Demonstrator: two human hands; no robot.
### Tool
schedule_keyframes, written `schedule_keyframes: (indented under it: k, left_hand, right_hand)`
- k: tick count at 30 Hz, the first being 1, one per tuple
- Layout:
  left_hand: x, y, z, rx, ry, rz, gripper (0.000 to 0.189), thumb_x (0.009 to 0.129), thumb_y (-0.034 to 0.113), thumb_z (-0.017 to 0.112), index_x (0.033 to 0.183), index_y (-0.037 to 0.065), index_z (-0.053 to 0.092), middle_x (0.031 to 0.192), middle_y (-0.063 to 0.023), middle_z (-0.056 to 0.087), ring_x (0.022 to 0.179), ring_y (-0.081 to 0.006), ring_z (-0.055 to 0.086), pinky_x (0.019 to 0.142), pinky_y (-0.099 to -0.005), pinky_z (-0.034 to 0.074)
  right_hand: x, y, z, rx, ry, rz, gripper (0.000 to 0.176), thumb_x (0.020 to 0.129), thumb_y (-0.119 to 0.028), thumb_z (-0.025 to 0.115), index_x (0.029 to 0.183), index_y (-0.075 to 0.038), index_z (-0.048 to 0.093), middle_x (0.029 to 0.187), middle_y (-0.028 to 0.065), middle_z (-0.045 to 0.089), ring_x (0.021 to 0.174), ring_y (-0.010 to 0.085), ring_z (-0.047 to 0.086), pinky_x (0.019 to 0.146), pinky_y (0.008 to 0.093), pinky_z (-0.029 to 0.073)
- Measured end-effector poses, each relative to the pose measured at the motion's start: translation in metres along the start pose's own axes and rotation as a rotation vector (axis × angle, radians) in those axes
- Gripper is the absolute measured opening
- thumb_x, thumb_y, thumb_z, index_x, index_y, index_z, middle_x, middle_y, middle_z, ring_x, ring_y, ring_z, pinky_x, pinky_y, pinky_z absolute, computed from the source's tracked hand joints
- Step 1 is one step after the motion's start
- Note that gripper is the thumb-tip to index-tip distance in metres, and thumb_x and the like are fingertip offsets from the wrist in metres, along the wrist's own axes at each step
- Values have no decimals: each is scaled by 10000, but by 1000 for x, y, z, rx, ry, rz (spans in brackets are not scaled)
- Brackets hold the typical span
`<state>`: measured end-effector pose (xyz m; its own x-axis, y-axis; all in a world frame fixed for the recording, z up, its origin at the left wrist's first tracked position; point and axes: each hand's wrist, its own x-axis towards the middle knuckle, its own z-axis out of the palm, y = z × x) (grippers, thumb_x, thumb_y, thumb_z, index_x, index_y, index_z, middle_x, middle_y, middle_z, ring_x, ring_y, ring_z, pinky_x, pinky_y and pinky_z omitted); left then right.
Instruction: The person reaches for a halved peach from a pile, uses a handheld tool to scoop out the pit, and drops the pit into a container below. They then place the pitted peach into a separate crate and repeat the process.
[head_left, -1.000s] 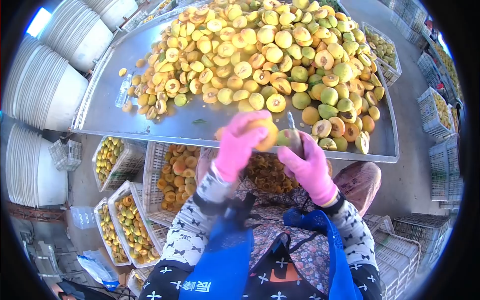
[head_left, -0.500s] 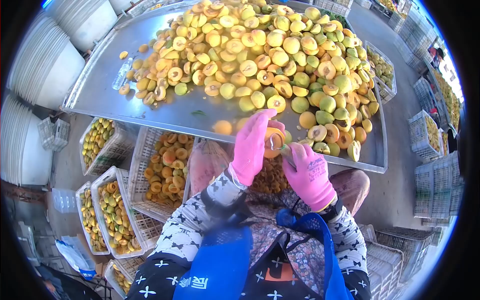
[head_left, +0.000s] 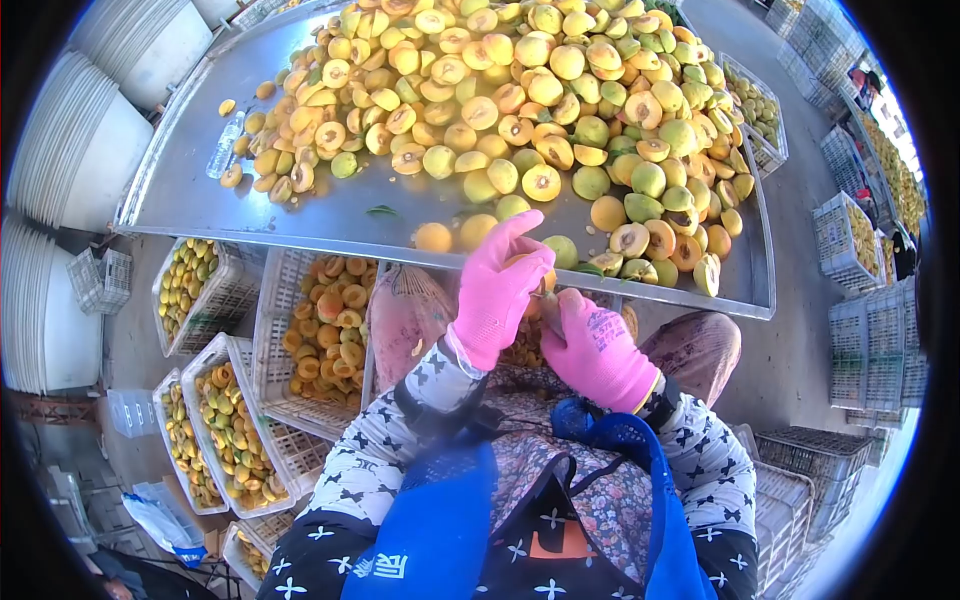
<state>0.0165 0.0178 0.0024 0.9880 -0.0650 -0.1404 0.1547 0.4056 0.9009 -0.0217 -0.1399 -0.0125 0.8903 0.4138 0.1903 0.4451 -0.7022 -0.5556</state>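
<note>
My left hand (head_left: 500,292), in a pink glove, is closed around a yellow peach half (head_left: 546,284), mostly hidden by the fingers. Close against it, my right hand (head_left: 598,350), also pink-gloved, grips a small pitting tool with a wire loop. Fingers and fruit now hide most of this tool. Both hands are over my lap, at the near edge of the metal table (head_left: 325,214). On that table lies a big heap of cut yellow-green peaches (head_left: 480,112). A few loose peaches (head_left: 433,237) sit near its front edge.
White crates of peach halves (head_left: 330,330) stand below the table at the left, with more fruit crates (head_left: 240,430) beyond. A clear plastic bottle (head_left: 226,145) lies on the table. Stacked crates (head_left: 878,350) stand at the right, empty-looking ones (head_left: 780,510) behind my right arm.
My hands have come closer together, and the left fingers now cover more of the peach half. The wire loop, seen at the fruit's cut face before, is now hidden. The view has shifted slightly.
</note>
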Motion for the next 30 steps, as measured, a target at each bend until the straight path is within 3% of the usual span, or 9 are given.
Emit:
schedule_keyframes:
  k: [8, 9, 12, 14, 16, 19, 24, 25, 30]
  left_hand:
    - [10, -13, -22, -68, -108, 53, 448, 921, 86, 632, 1348, 40, 505, 1065, -99, 643, 923, -169, 618, 824, -277, 512]
    - [10, -13, -24, -50, -165, 103, 424, 945, 111, 605, 1348, 38, 496, 1106, -124, 640, 976, -206, 631, 869, -314, 523]
    - [8, -12, -25, -495, -221, -140, 380, 993, 162, 535, 1349, 39, 486, 1183, -159, 625, 1067, -256, 639, 927, -375, 534]
    - [13, -16, -39, 364, -250, 606, 385, 999, 187, 529, 1354, 45, 488, 1227, -157, 608, 1097, -267, 630, 923, -381, 535]
    - [9, -15, -39, 525, -221, 638, 392, 991, 181, 537, 1358, 51, 491, 1253, -152, 599, 1124, -277, 620, 921, -390, 537]
    - [-6, 5, -15, -94, -148, -71, 402, 960, 132, 563, 1350, 58, 497, 1259, -143, 598, 1149, -290, 607, 913, -408, 543]
    - [-3, 20, -17, -300, -251, -160, 390, 904, 59, 571, 1290, 64, 516, 1232, -133, 604, 1135, -291, 608, 955, -452, 524]
    - [-1, 19, -15, -308, -236, -102, 382, 891, 50, 580, 1270, 63, 527, 1209, -134, 610, 1117, -287, 611, 966, -450, 515]
    - [2, 18, -13, -379, -141, 188, 359, 861, 25, 586, 1218, 42, 547, 1194, -138, 599, 1110, -302, 596, 1033, -448, 441]
  right_hand:
    - [10, 13, 17, 45, 68, -17, 275, 835, -117, 683, 1020, -23, 503, 829, 222, 611, 715, 411, 621, 596, 473, 491]
    - [14, 15, 16, 80, 238, -207, 273, 846, -99, 674, 1053, -7, 522, 773, 154, 614, 606, 307, 630, 533, 402, 488]
    - [18, 7, 3, 699, 13, 248, 255, 853, -90, 666, 1059, 2, 550, 739, 50, 596, 519, 151, 571, 469, 286, 439]
    - [24, 0, -17, 993, -41, 490, 240, 853, -96, 660, 1056, -8, 568, 733, 8, 585, 506, 82, 541, 458, 235, 416]
    - [32, 5, -31, 1127, -49, 541, 233, 850, -109, 655, 1056, -32, 578, 747, 14, 589, 535, 75, 544, 479, 239, 422]
    - [45, 18, -40, 1111, -46, 465, 241, 847, -65, 642, 1077, -26, 583, 756, -1, 576, 544, 68, 523, 493, 221, 411]
    - [61, 21, -33, 1031, 103, 350, 216, 878, -118, 684, 1060, -48, 591, 750, -26, 566, 545, 52, 516, 476, 212, 397]
    - [62, 21, -30, 984, 110, 333, 240, 860, -123, 687, 1051, -12, 594, 801, 34, 617, 711, 168, 623, 636, 311, 503]
    - [35, -7, -13, 271, 494, -66, 244, 832, -148, 709, 1009, -39, 581, 854, 167, 639, 765, 376, 646, 664, 425, 526]
